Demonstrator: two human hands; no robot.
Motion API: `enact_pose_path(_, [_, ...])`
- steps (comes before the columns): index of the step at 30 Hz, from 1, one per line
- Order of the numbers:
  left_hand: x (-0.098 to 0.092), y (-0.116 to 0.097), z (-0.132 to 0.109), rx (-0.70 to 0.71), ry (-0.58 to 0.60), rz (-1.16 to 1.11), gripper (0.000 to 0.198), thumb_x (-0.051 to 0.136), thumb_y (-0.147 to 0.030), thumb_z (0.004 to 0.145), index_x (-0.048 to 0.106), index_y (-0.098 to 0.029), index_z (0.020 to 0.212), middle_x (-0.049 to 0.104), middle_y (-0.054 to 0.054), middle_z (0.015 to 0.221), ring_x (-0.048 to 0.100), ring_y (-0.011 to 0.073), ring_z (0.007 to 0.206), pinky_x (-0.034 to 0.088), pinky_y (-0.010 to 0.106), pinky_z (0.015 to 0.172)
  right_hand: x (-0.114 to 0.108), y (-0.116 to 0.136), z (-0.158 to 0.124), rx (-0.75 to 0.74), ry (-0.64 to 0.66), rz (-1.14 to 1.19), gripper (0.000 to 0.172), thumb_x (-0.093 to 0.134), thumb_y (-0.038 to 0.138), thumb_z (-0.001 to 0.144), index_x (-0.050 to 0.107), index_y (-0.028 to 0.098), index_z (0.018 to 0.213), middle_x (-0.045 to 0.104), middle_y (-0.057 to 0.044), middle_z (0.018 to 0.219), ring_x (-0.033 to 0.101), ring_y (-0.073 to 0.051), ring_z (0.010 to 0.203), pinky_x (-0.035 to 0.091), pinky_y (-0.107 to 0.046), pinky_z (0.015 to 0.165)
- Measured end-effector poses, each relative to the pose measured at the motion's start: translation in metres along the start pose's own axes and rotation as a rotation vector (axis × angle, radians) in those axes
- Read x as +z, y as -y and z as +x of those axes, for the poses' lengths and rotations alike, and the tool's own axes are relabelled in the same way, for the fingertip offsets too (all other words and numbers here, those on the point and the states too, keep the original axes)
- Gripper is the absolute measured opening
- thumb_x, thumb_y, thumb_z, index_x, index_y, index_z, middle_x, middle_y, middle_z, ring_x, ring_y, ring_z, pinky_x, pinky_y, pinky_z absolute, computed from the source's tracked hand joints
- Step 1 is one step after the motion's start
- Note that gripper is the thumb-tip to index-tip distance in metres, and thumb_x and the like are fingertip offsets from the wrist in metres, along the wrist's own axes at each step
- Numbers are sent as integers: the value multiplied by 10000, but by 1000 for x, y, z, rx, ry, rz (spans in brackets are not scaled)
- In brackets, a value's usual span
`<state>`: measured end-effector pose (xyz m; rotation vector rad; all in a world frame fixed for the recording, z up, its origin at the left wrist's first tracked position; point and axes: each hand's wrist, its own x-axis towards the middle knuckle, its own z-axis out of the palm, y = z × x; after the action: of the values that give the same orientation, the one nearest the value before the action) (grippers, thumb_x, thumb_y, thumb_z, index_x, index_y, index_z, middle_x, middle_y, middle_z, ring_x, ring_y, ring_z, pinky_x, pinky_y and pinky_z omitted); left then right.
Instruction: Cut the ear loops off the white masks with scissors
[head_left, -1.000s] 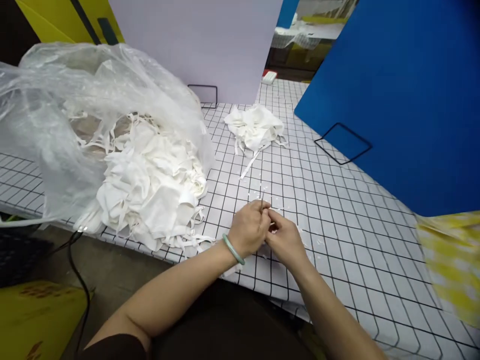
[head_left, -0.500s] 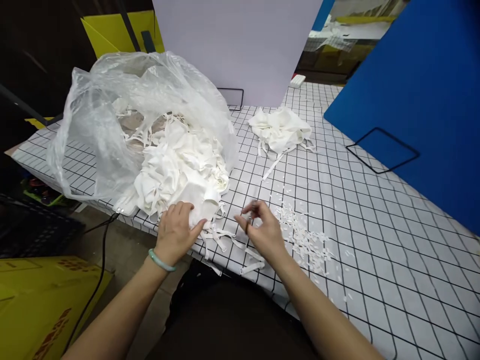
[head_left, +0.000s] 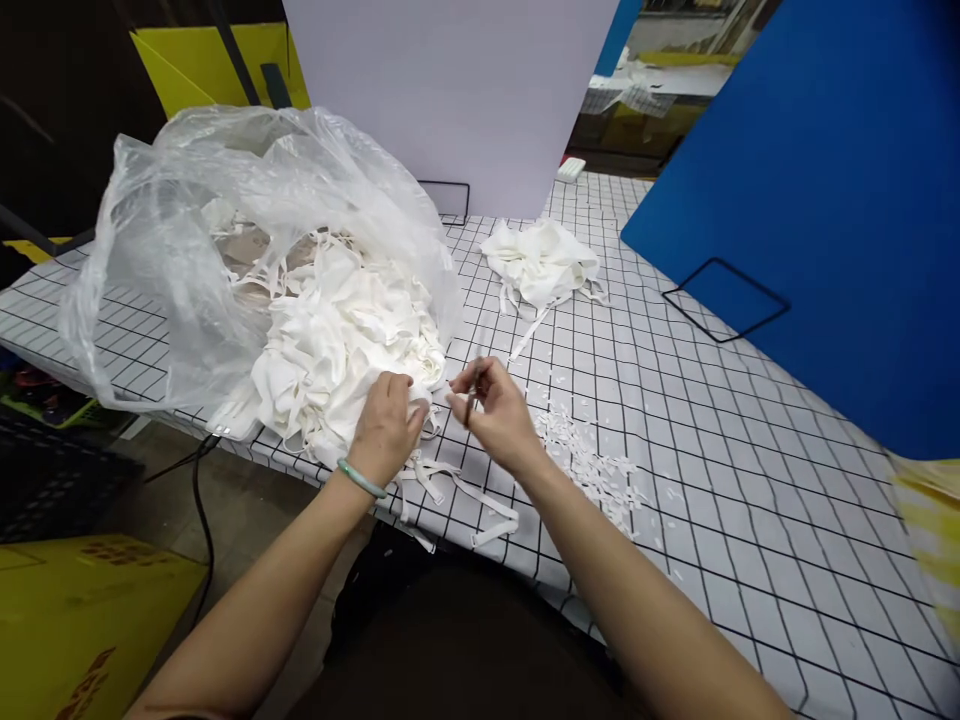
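Observation:
My left hand (head_left: 384,425), with a pale green bangle on the wrist, pinches the edge of a white fabric garment (head_left: 360,385) at the front of the pile. Facing it, my right hand (head_left: 495,415) is closed around a small dark metal tool (head_left: 472,395) that looks like thread snips, blurred and partly hidden by the fingers. A small gap separates the two hands. White straps (head_left: 457,485) trail from the garments over the table's front edge. Just right of my right hand lie many small white clippings (head_left: 589,455).
A clear plastic bag (head_left: 172,200) lies open around the garment pile. Another white garment bundle (head_left: 540,260) rests farther back on the checked tablecloth (head_left: 720,480). A pale panel (head_left: 450,100) and a blue panel (head_left: 787,200) stand behind. Yellow boxes (head_left: 97,620) sit low at left.
Both hands have moved up and nearer each other, my left one also to the right across the garment. The whole view has shifted slightly.

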<state>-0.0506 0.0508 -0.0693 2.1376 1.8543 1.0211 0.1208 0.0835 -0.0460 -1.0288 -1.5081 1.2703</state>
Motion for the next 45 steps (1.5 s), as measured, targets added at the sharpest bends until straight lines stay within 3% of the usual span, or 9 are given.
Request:
enact_pose_path(8, [-14,12,-6,-135,26,-90,177,598,-169,829,478,-203,703,505,6,709,520,186,717,478,318,719,48,-36,15,-5,-51,-153,242,595,179,695,472,246,892,610,-13,874,597,-215,870,505,-415,880])
enact_pose_path(17, [-56,-56,-4,-342,431,-952,276,643,-433,914,651,-165,979,579,-3,735,481,97,593,430,211,525,-20,25,-6,22,-18,158,285,700,261,709,483,247,893,605,8,892,591,-148,783,528,-307,731])
enact_pose_path(22, [-52,-81,-3,-373,586,-1172,296,621,-454,935,670,-163,936,376,-67,550,313,73,501,290,205,479,-53,46,-33,-12,61,165,277,761,265,776,533,247,931,652,-16,975,639,-188,949,532,-391,914])
enact_pose_path(27, [-38,-90,-4,-472,665,-1323,306,642,-451,925,686,-149,910,311,-80,539,237,64,483,216,207,458,-49,28,-68,10,41,225,360,829,289,749,511,253,913,639,-25,1048,636,-200,1030,521,-392,963])
enact_pose_path(30, [-32,-94,-6,-369,570,-1206,269,664,-411,924,722,-160,847,440,-24,654,413,87,586,384,215,546,-37,13,-78,65,-142,278,386,862,342,716,519,246,867,619,11,873,614,-160,831,532,-322,824])
enact_pose_path(32, [-28,-97,-7,-240,455,-1129,233,658,-358,936,752,-174,828,582,50,911,580,153,891,508,267,811,-31,5,-80,103,-195,319,411,878,370,685,528,242,857,603,23,827,587,-149,775,522,-302,777])
enact_pose_path(35, [-20,-101,-9,-148,362,-1160,229,602,-304,973,776,-200,868,605,87,1241,550,243,1243,452,371,1087,-27,-2,-83,147,-200,360,413,872,386,682,528,241,859,569,35,813,568,-138,740,517,-289,738])
enact_pose_path(41, [-8,-105,-9,-187,271,-1176,242,586,-275,983,795,-216,878,626,77,1346,479,263,1389,389,413,1175,-25,5,-90,-23,-257,296,350,820,282,753,504,253,903,590,7,984,610,-167,968,505,-333,928])
enact_pose_path(45, [-4,-108,-7,-194,320,-1242,224,601,-281,973,787,-201,880,652,100,1286,558,271,1297,486,407,1076,-15,4,-87,95,-244,354,367,807,393,749,505,242,893,549,32,825,574,-135,729,523,-293,723])
